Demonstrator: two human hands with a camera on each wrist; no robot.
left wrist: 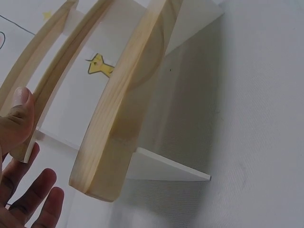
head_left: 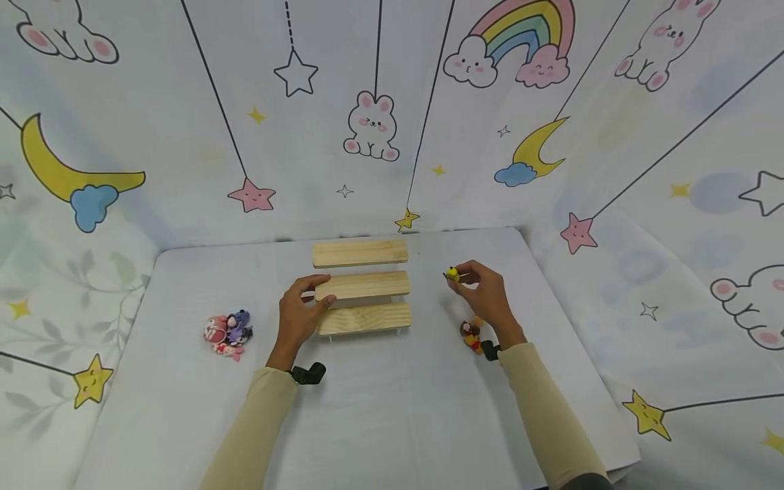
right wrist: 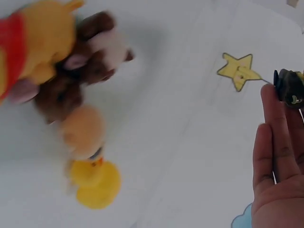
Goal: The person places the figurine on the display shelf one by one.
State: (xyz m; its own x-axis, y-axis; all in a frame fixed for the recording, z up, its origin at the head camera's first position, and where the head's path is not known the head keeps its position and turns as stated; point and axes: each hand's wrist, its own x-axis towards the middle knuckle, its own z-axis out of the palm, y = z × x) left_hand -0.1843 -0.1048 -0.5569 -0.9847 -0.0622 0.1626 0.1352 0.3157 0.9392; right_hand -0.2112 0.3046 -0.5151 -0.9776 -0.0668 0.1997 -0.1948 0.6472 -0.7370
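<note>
A three-step wooden shelf (head_left: 361, 289) stands in the middle of the white table (head_left: 392, 408). My left hand (head_left: 301, 309) holds the left end of its middle step, thumb on top; the left wrist view shows the wooden steps (left wrist: 118, 109) and my thumb (left wrist: 16, 118) close up. My right hand (head_left: 480, 289) pinches a small yellow and black figure (head_left: 451, 273) above the table, right of the shelf. That figure (right wrist: 289, 88) shows at my fingertips in the right wrist view.
A heap of small pink and purple toys (head_left: 228, 332) lies at the left. Brown, yellow and red plush toys (head_left: 471, 333) lie under my right wrist, also seen as plush toys (right wrist: 61, 71) with a yellow duck (right wrist: 95, 183). Cartoon-printed cloth walls surround the table.
</note>
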